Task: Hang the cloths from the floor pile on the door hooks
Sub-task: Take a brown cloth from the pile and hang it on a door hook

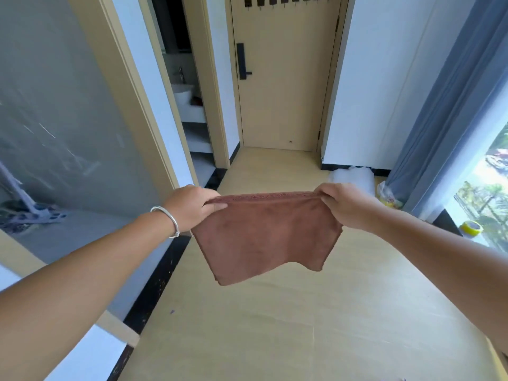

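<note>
A brown cloth (264, 237) hangs stretched between my two hands at waist height over the floor. My left hand (192, 206), with a silver bangle on its wrist, pinches the cloth's top left corner. Gripping the top right corner is my right hand (343, 203). Straight ahead stands the beige door (286, 92) with a black handle (243, 61). A row of several dark hooks (286, 0) runs along its top, all bare as far as the frame shows. No floor pile is in view.
An open doorway (189, 105) on the left shows a washbasin. A glass panel (55, 119) lines the left wall. White bags (354, 180) lie by the right wall near grey curtains (445, 111). A yellow tape roll (471, 228) sits on the window ledge.
</note>
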The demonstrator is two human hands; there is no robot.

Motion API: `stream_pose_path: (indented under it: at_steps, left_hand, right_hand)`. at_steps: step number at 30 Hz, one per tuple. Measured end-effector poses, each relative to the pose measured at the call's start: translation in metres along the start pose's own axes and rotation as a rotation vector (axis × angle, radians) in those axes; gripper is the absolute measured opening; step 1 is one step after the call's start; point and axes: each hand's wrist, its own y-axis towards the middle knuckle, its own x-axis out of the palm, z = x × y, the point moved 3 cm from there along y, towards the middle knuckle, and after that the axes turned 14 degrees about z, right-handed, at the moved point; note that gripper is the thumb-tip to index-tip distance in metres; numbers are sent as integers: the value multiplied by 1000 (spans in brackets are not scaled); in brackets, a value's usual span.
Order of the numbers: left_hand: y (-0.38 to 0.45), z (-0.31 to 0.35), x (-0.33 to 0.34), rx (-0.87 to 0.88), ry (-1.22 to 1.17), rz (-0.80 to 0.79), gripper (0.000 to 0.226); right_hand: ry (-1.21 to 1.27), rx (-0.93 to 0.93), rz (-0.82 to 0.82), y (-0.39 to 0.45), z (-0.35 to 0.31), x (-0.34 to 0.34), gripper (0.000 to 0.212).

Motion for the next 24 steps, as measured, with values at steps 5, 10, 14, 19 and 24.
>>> stream_pose_path:
  at_steps: [5, 10, 14, 19, 24]
  left_hand:
    - [30, 33, -67, 65, 107, 91, 26]
    - [52, 69, -116, 41, 159, 85, 33]
    - [69, 100, -148, -52, 34, -64, 32]
    - [83, 137, -162, -14, 172, 104, 30]
    - [93, 152, -158, -20, 150, 251, 30]
  right_hand:
    - [-188, -101, 134, 12, -21, -82, 28]
    - [-217, -64, 151, 17, -29, -141, 29]
    - [-378, -101, 255, 16, -32, -177, 32]
    - [-447, -140, 431, 15, -24, -203, 26]
    - [-401, -137, 460, 24, -9, -223, 25]
